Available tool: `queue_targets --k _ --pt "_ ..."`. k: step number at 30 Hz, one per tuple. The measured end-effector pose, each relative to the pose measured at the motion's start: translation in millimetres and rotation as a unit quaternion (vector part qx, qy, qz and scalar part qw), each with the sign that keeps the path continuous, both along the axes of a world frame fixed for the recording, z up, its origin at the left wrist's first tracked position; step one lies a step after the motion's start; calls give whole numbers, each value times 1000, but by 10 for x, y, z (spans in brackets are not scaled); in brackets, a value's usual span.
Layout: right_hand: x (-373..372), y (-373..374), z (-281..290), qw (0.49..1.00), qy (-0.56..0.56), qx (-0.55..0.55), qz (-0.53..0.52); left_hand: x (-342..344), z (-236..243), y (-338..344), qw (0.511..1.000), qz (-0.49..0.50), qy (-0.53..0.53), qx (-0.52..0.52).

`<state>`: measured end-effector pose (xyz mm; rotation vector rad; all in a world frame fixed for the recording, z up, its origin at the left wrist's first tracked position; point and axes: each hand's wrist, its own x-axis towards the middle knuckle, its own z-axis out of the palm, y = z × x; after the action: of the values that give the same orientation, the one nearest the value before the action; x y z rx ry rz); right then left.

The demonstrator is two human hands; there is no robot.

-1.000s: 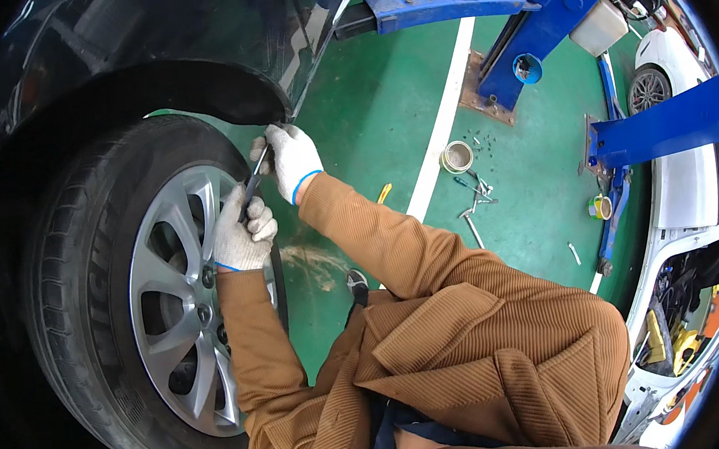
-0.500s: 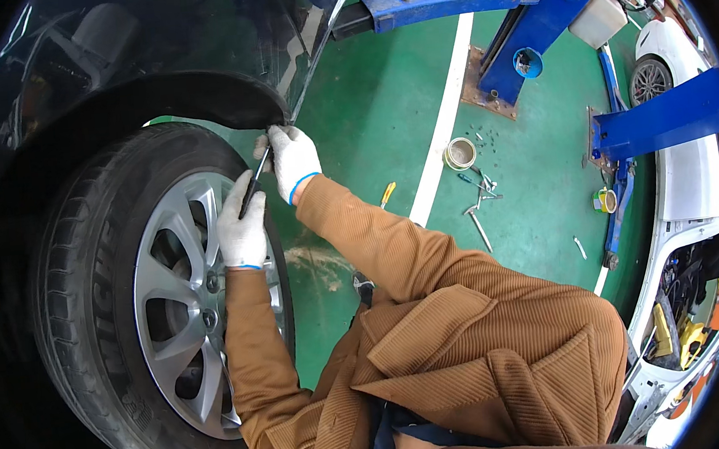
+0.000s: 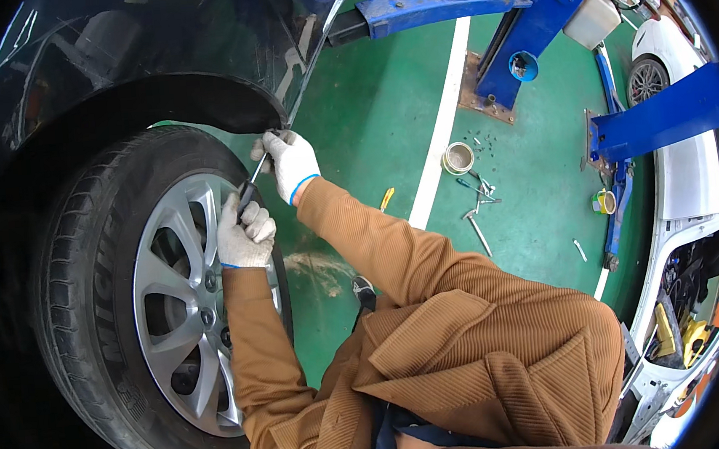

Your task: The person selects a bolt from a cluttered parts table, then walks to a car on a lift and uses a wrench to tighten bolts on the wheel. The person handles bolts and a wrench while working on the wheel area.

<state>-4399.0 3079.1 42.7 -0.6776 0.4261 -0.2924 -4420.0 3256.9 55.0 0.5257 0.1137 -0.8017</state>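
Observation:
A screwdriver [image 3: 246, 193] with a dark handle and thin metal shaft slants up beside the wheel. My left hand [image 3: 244, 232], in a white knit glove, is closed around its handle. My right hand [image 3: 290, 161], gloved too, is at the lower corner of the dark wheel arch [image 3: 189, 98], fingers pinched together near the screwdriver's tip. What those fingers grip, and the tip itself, are hidden. Just left of my hands stands the wheel, with a black tire [image 3: 81, 331] and silver spoked rim [image 3: 184, 335]. The dark car body [image 3: 184, 36] rises above it.
A blue lift post [image 3: 531, 42] with a lift arm [image 3: 443, 3] stands ahead. On the green floor [image 3: 386, 129] lie a round can [image 3: 458, 158], several hand tools [image 3: 480, 232] and a yellow-handled tool [image 3: 387, 199]. A white car [image 3: 687, 178] is at the right.
My left hand's fingers have curled in around the screwdriver handle from a straighter pose. My right hand stays at the arch corner, nearly unmoved.

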Motion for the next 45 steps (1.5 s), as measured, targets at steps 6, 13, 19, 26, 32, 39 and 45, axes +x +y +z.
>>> queue_targets --k 6,13,19,26,32,39,45 --pt "0 -93 -59 1000 -10 -11 14 -172 94 -277 523 95 -618 579" --pt "36 -42 -33 1000 -1 16 -2 -181 161 -310 986 106 -17 125" --pt "46 -56 -70 999 -7 44 -5 -69 161 -253 940 71 -159 294" --pt "41 -51 -18 1000 19 -5 16 -139 199 -335 490 86 -580 645" --pt "46 -79 -79 1000 10 -11 18 -65 86 -167 998 -36 60 3" --pt "-82 -1 4 997 -5 -40 62 -122 -15 -399 476 154 -601 624" --pt "-137 -21 32 996 6 -37 85 -131 -9 -357 785 136 -360 485"
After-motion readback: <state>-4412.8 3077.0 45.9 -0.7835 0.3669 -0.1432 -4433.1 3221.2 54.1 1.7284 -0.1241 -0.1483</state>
